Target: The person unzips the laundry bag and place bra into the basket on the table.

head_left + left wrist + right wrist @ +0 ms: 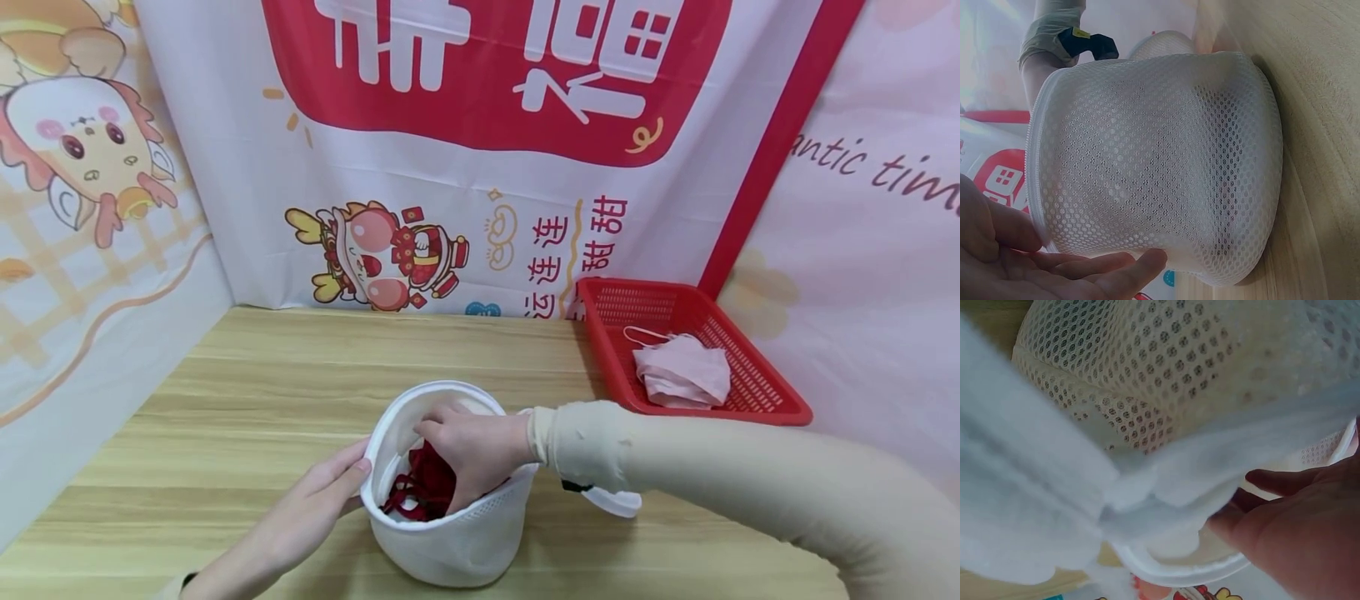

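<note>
A round white mesh laundry bag (457, 546) stands on the wooden table with its mouth open upward; in the left wrist view its mesh side (1147, 150) fills the middle. Inside lies a dark red garment (429, 477) with thin straps, partly covered by my right hand. My left hand (311, 508) pinches the bag's left rim, thumb at the edge and fingers along the outer wall. Through the mouth reaches my right hand (476, 450), fingers spread loosely near the inner wall beside the garment. The right wrist view shows that hand (1297, 519) past the blurred white lid flap.
A red plastic basket (780, 400) stands at the back right, holding folded pale pink fabric (682, 371) with a thin strap. Printed cloths hang behind and at both sides of the wooden table (262, 400). A white flap (613, 502) sticks out under the right forearm.
</note>
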`<state>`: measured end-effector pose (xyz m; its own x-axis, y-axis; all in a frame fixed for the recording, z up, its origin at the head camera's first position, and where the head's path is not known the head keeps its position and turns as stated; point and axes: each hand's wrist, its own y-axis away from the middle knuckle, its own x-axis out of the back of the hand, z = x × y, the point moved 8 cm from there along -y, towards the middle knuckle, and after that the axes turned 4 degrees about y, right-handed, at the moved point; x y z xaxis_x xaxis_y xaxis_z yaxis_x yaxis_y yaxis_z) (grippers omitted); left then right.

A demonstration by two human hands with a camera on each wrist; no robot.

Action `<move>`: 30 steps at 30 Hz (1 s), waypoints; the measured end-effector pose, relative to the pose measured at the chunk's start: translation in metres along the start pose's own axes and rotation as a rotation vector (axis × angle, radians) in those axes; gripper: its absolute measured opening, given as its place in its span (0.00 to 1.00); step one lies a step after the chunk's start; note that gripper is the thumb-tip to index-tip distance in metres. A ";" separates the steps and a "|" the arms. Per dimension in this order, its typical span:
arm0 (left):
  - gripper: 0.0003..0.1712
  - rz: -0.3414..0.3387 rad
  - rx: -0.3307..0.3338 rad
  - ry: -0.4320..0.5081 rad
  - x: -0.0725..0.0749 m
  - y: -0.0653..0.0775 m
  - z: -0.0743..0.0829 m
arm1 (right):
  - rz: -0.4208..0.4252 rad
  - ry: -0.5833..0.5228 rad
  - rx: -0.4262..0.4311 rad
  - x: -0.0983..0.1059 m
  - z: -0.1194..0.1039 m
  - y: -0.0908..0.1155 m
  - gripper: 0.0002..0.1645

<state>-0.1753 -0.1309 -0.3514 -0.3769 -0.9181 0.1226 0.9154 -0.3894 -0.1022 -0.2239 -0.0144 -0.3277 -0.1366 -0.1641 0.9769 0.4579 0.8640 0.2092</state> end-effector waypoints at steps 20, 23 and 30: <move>0.27 -0.094 -0.038 -0.010 -0.007 -0.002 0.000 | -0.199 0.194 -0.160 -0.039 0.018 -0.026 0.38; 0.27 -0.090 -0.035 -0.008 -0.008 -0.002 0.000 | -0.206 0.265 -0.207 -0.054 0.026 -0.031 0.40; 0.26 -0.093 -0.038 -0.006 -0.010 -0.004 0.001 | -0.237 0.386 -0.298 -0.058 0.024 -0.035 0.43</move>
<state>-0.1746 -0.1203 -0.3512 -0.4595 -0.8773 0.1388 0.8701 -0.4759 -0.1279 -0.2534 -0.0235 -0.3922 0.0406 -0.5492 0.8347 0.6908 0.6190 0.3737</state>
